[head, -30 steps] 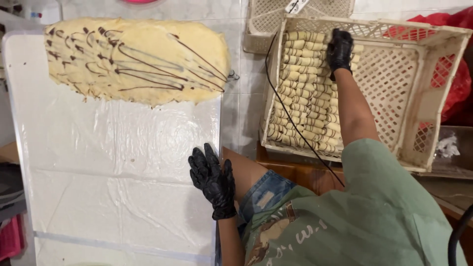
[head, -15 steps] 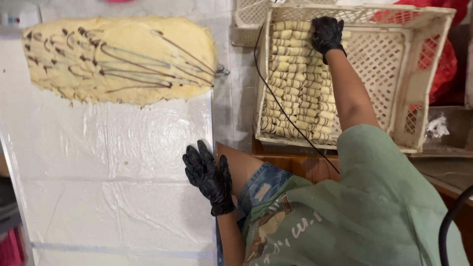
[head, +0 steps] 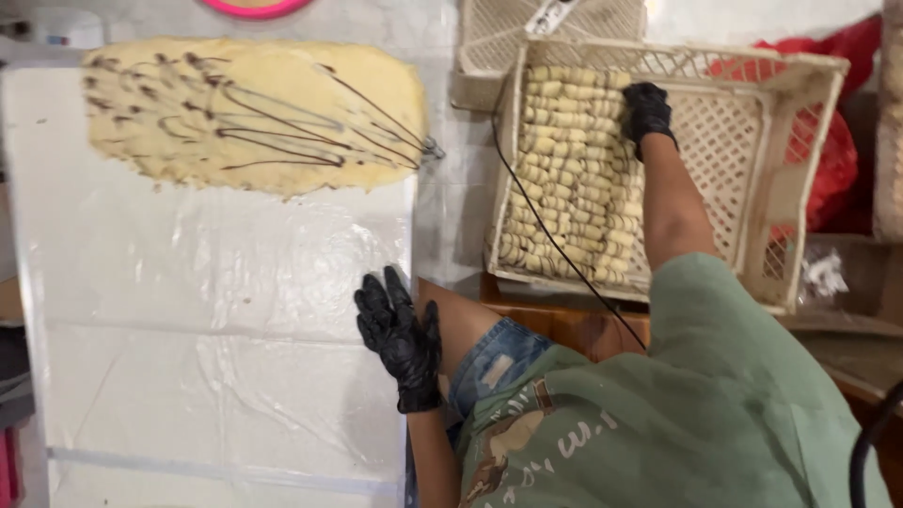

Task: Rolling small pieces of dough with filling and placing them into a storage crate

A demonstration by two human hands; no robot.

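Note:
My left hand (head: 400, 334), in a black glove, lies flat with its fingers spread at the right edge of a table covered in clear plastic sheet (head: 216, 310). It holds nothing. My right hand (head: 647, 111), also black-gloved, reaches into a cream plastic crate (head: 809, 160). It rests on top of several rows of small rolled dough pieces (head: 564, 179) near the crate's far end. Its fingers curl down onto the rolls, and whether they grip one is hidden.
A flat sheet of yellow dough streaked with dark chocolate lines (head: 254, 113) lies at the table's far end. A black cable (head: 546, 226) runs across the crate. Behind are a second crate (head: 508, 38), a red bag (head: 837, 160) and a pink rim (head: 252, 7).
The view has shifted a little. My right hand stays on the rolls at the crate's far end, and my left hand stays at the table edge.

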